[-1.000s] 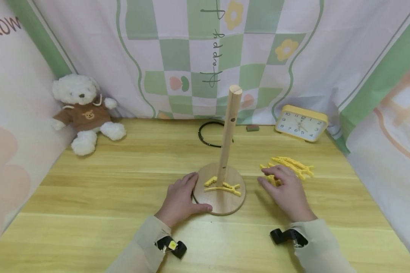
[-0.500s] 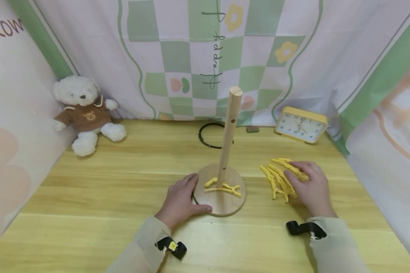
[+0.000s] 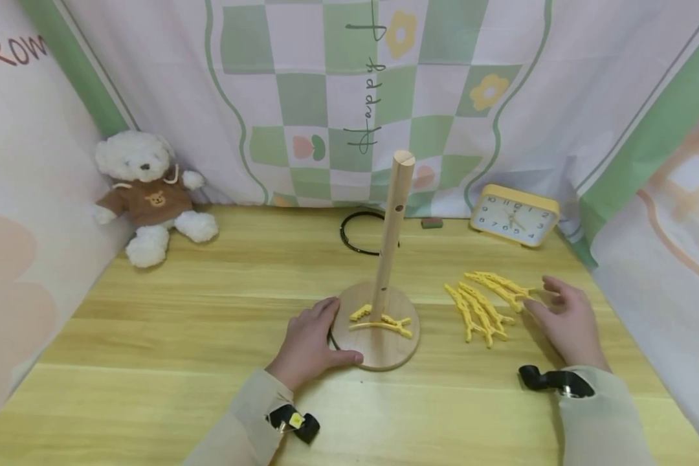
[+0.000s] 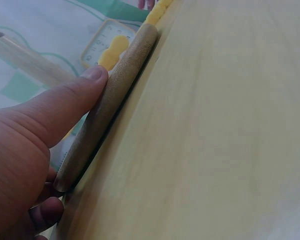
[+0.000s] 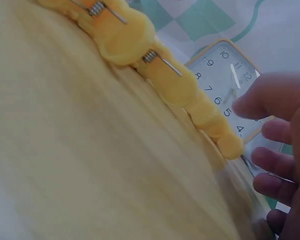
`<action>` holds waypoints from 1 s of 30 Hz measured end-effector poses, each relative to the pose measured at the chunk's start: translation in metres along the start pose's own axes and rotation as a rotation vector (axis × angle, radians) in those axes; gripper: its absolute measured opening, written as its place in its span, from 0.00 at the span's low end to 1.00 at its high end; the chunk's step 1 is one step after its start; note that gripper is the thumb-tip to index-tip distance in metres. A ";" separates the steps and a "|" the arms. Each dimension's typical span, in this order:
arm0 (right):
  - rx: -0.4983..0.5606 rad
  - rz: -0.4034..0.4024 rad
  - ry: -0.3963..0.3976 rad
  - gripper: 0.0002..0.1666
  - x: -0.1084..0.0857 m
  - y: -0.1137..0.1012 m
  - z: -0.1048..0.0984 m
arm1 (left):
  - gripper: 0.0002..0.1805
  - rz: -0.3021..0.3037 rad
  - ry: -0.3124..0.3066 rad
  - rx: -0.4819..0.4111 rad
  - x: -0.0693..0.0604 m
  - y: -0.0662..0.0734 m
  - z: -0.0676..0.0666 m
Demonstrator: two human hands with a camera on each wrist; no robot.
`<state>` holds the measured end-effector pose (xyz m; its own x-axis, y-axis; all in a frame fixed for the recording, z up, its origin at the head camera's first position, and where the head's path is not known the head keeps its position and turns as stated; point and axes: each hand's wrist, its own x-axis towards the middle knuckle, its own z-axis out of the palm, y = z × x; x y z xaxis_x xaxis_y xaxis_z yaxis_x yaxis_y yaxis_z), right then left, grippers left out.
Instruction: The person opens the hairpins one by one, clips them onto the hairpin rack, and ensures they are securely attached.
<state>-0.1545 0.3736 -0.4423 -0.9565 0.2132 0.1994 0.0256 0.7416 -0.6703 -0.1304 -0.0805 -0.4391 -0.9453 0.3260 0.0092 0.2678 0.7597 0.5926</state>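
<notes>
Passage between round base point(image 3: 378, 353) and yellow pieces point(image 3: 476, 308)
There is room to pass there over the worktop point(image 3: 433, 369); the upright pole point(image 3: 393, 226) blocks crossing the base.

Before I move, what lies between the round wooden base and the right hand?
The head view shows yellow branched pieces lying on the tabletop between them.

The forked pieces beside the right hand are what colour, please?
The pieces are yellow, clearest in the head view.
</notes>
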 end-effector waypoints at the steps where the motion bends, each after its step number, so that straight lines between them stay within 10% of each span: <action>1: -0.001 0.005 -0.025 0.40 0.001 0.000 0.000 | 0.64 0.001 0.002 0.002 0.000 0.000 0.000; 17: -0.118 -0.003 -0.127 0.38 0.010 0.007 -0.001 | 0.63 0.005 0.006 -0.005 -0.001 0.001 -0.001; 30: 0.015 0.144 0.005 0.38 -0.001 -0.002 -0.003 | 0.64 0.007 0.007 -0.009 0.000 0.000 0.000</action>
<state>-0.1526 0.3739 -0.4393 -0.9417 0.3199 0.1037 0.1583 0.6937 -0.7026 -0.1305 -0.0812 -0.4390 -0.9447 0.3275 0.0186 0.2728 0.7525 0.5994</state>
